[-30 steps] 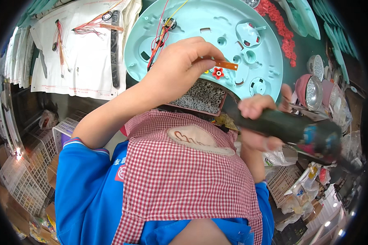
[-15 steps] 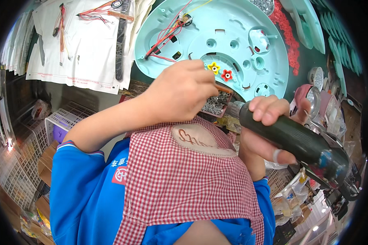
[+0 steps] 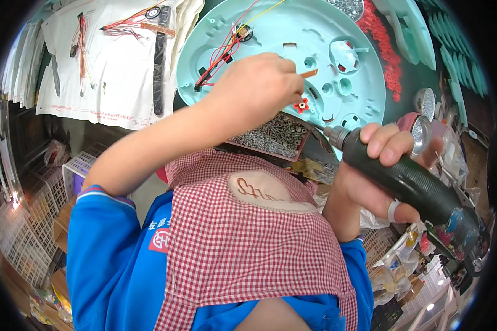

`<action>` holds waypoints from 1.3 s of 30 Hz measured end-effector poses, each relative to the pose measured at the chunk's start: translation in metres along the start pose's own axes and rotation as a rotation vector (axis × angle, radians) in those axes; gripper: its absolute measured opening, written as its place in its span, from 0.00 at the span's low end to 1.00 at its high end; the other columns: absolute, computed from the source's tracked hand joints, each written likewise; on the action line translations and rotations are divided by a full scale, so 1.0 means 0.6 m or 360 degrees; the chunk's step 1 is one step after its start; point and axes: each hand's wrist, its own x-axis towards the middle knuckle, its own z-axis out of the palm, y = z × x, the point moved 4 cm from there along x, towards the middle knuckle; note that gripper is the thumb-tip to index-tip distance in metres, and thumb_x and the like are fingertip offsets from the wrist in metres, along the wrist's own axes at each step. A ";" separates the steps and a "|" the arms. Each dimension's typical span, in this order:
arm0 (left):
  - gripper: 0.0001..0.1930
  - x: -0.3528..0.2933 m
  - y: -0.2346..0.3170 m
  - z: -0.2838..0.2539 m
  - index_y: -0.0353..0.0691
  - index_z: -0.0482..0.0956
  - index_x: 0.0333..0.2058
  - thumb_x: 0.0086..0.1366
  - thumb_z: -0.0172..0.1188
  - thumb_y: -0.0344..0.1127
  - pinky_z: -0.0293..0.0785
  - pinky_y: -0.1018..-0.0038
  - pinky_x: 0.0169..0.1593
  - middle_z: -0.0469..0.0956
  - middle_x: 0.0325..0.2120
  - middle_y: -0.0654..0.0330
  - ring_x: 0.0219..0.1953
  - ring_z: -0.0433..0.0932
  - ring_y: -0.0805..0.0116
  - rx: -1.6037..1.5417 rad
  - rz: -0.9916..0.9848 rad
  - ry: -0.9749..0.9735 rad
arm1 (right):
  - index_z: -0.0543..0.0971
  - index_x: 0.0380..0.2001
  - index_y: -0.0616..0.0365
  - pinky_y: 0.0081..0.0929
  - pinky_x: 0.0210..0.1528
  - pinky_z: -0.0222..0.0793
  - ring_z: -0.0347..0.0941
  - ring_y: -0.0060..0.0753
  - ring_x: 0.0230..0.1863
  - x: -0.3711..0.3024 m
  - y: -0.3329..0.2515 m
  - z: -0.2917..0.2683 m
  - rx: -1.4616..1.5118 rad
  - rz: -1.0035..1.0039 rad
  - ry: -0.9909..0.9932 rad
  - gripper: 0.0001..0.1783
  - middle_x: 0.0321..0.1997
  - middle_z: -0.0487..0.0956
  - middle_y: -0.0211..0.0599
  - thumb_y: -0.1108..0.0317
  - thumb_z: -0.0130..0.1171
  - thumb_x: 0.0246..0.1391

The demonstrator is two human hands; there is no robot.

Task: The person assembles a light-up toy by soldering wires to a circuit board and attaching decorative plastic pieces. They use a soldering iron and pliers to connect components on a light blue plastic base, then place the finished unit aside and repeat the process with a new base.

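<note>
My left hand (image 3: 262, 88) is closed over the near part of a round turquoise plastic shell (image 3: 281, 33), with a narrow copper-brown strip (image 3: 310, 73) jutting from its fingers. Beside those fingers, a red star-shaped piece (image 3: 300, 105) sits on the shell. My right hand (image 3: 378, 171) wraps round a black power screwdriver (image 3: 408, 176), its tip pointing left toward the shell's near edge. Red and yellow wires with a small round part (image 3: 243, 32) lie inside the shell at the left. The yellow star seen earlier is hidden behind my left hand.
A tray of small screws (image 3: 270, 138) stands between the shell and my apron. White sheets (image 3: 116, 83) with wired parts (image 3: 82, 49) lie at the left. Red pieces (image 3: 389, 55) are heaped right of the shell, near metal bowls (image 3: 421, 135) and stacked turquoise parts (image 3: 447, 38).
My left hand has risen from above the screw tray to over the shell, bringing the copper-brown strip up with it. The screwdriver has shifted slightly right, and more of the screw tray shows.
</note>
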 end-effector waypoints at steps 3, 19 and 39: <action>0.06 0.032 -0.028 0.034 0.41 0.81 0.27 0.54 0.64 0.36 0.74 0.68 0.37 0.74 0.25 0.64 0.30 0.74 0.63 0.0125 0.0172 -0.0122 | 0.49 0.70 0.52 0.35 0.38 0.70 0.71 0.35 0.32 0.019 0.007 -0.015 -0.0010 0.0002 -0.0054 0.61 0.33 0.74 0.39 0.25 0.58 0.44; 0.08 0.010 0.016 0.016 0.42 0.81 0.27 0.45 0.68 0.33 0.76 0.72 0.34 0.74 0.25 0.66 0.31 0.74 0.67 -0.0043 0.0310 -0.0003 | 0.57 0.68 0.49 0.34 0.40 0.66 0.68 0.30 0.33 0.033 0.013 -0.009 0.0061 0.0057 -0.0200 0.57 0.33 0.71 0.32 0.24 0.59 0.43; 0.06 0.038 -0.009 0.003 0.39 0.79 0.38 0.61 0.59 0.29 0.75 0.68 0.34 0.81 0.28 0.57 0.30 0.80 0.59 -0.0526 -0.0370 -0.0439 | 0.57 0.66 0.54 0.38 0.42 0.68 0.71 0.35 0.35 0.027 -0.001 -0.057 -0.0207 0.0000 -0.0059 0.55 0.33 0.74 0.38 0.24 0.53 0.47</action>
